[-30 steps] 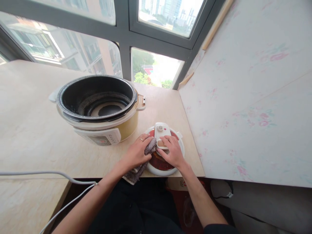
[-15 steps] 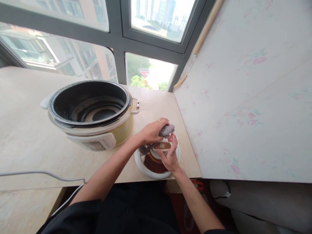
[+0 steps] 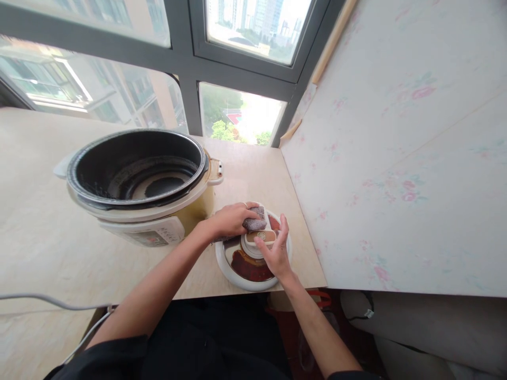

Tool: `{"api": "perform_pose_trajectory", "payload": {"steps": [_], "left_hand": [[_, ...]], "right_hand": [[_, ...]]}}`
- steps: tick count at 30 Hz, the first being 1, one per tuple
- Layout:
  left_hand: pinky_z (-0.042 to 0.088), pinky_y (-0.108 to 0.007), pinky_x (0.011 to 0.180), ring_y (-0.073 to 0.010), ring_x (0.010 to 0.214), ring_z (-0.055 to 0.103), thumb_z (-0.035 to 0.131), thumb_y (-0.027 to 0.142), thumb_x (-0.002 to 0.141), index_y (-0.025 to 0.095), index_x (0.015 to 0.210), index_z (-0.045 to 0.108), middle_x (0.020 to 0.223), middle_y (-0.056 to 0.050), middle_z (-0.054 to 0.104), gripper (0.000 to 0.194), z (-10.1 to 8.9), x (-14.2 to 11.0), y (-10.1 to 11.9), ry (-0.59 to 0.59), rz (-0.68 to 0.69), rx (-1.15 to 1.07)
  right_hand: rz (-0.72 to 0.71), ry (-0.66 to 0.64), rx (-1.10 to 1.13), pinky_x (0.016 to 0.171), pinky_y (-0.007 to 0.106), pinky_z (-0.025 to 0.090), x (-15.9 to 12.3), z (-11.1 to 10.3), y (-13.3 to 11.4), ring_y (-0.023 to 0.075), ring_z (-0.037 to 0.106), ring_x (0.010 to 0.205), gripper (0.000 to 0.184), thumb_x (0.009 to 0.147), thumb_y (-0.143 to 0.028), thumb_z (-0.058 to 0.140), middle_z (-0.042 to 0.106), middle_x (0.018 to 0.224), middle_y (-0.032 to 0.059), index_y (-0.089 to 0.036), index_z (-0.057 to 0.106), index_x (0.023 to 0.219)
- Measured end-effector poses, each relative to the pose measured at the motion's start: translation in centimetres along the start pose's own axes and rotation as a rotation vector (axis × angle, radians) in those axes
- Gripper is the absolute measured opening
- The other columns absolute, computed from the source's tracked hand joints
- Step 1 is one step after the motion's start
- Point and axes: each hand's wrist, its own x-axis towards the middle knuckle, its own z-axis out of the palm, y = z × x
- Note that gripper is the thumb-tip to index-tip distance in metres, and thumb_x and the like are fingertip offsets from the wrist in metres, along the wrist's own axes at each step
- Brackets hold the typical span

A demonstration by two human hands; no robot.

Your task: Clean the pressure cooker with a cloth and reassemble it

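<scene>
A round cooker lid [image 3: 245, 264], white-rimmed with a dark red top and a white handle, lies on the pale counter [image 3: 47, 248] near its front right corner. My left hand [image 3: 229, 219] is closed on a grey cloth [image 3: 255, 217] and presses it onto the far end of the lid's handle. My right hand [image 3: 275, 252] rests on the lid's right side, fingers spread, thumb against the handle. Just left of the lid stands the open cream-coloured cooker [image 3: 138, 179] with its black inner pot.
A floral-papered wall panel [image 3: 396, 158] closes off the counter's right side. Windows [image 3: 237, 31] run along the back. A white cable [image 3: 51, 303] hangs past the counter's front edge at lower left. Dark floor space lies below the counter in front.
My left hand carried the cloth from the lid's left side up over the handle to its far end. My right hand shifted from on top of the handle to the lid's right side.
</scene>
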Motion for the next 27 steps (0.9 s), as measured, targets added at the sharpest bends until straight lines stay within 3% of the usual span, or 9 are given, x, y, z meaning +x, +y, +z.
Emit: {"api": "perform_pose_trajectory", "payload": {"steps": [4, 9, 13, 17, 19, 22, 25, 27], "left_hand": [[0.048, -0.04, 0.107, -0.0301, 0.129, 0.06, 0.06, 0.016, 0.075, 0.034, 0.121, 0.074, 0.158, -0.002, 0.047, 0.052, 1.2, -2.8, -0.6, 0.141, -0.089, -0.053], [0.049, -0.044, 0.109, -0.0308, 0.13, 0.06, 0.063, 0.018, 0.073, 0.03, 0.132, 0.067, 0.154, -0.005, 0.052, 0.06, 1.9, -4.2, -1.0, 0.248, -0.246, -0.093], [0.046, -0.042, 0.114, -0.028, 0.13, 0.059, 0.064, 0.02, 0.074, 0.026, 0.132, 0.066, 0.149, -0.005, 0.056, 0.058, 1.5, -3.0, -0.8, 0.447, -0.271, -0.164], [0.041, -0.037, 0.118, -0.0245, 0.137, 0.053, 0.062, 0.02, 0.075, 0.021, 0.134, 0.064, 0.15, -0.006, 0.055, 0.059, 0.5, 0.0, -0.9, 0.584, -0.195, -0.217], [0.04, -0.036, 0.117, -0.0243, 0.137, 0.053, 0.063, 0.021, 0.074, 0.021, 0.136, 0.062, 0.15, -0.006, 0.055, 0.062, 0.0, 1.8, -1.0, 0.527, -0.113, -0.225], [0.046, -0.038, 0.108, -0.0271, 0.125, 0.06, 0.063, 0.028, 0.073, 0.022, 0.132, 0.064, 0.14, -0.007, 0.063, 0.059, -0.6, 4.5, -1.2, 0.292, -0.034, -0.173], [0.051, -0.036, 0.089, -0.0258, 0.099, 0.067, 0.059, 0.033, 0.074, 0.02, 0.114, 0.07, 0.113, -0.006, 0.073, 0.043, -1.0, 6.4, -1.5, 0.061, -0.088, -0.17], [0.051, -0.032, 0.08, -0.0232, 0.089, 0.066, 0.058, 0.034, 0.074, 0.019, 0.105, 0.071, 0.1, -0.003, 0.073, 0.037, -1.3, 7.0, -2.0, 0.006, -0.118, -0.213]], "right_hand": [[0.007, 0.047, 0.013, 0.118, 0.06, 0.035, 0.0, 0.1, 0.0, 0.0353, 0.035, 0.15, 0.092, 0.093, -0.049, 0.064, 0.028, 0.162, 0.0245, -0.017, 0.011, 0.161], [0.027, 0.019, 0.034, 0.116, 0.059, 0.04, 0.0, 0.1, 0.0, 0.034, 0.043, 0.144, 0.085, 0.094, -0.05, 0.063, 0.039, 0.156, 0.0234, -0.017, 0.019, 0.159], [0.015, 0.007, 0.066, 0.117, 0.058, 0.039, 0.2, -0.1, -0.1, 0.0326, 0.044, 0.144, 0.079, 0.094, -0.047, 0.064, 0.043, 0.154, 0.0217, -0.017, 0.026, 0.157], [-0.054, -0.045, 0.051, 0.118, 0.057, 0.039, 0.7, -0.5, -0.4, 0.031, 0.045, 0.143, 0.05, 0.096, -0.042, 0.061, 0.053, 0.147, 0.0174, -0.019, 0.051, 0.14], [-0.061, -0.066, 0.046, 0.117, 0.056, 0.041, 0.9, -0.7, -0.5, 0.031, 0.047, 0.142, 0.041, 0.097, -0.041, 0.061, 0.057, 0.142, 0.0164, -0.019, 0.058, 0.131], [-0.065, -0.062, 0.042, 0.115, 0.055, 0.043, 1.0, -0.8, -0.6, 0.0307, 0.049, 0.139, 0.039, 0.096, -0.041, 0.061, 0.059, 0.138, 0.0168, -0.018, 0.06, 0.128], [-0.069, -0.048, 0.024, 0.112, 0.053, 0.046, 0.9, -0.7, -0.6, 0.0297, 0.053, 0.135, 0.038, 0.096, -0.04, 0.06, 0.06, 0.137, 0.0164, -0.019, 0.06, 0.128], [-0.068, -0.039, 0.007, 0.112, 0.052, 0.047, 0.7, -0.5, -0.7, 0.0293, 0.055, 0.134, 0.038, 0.097, -0.038, 0.06, 0.061, 0.136, 0.0162, -0.019, 0.06, 0.129]]}}
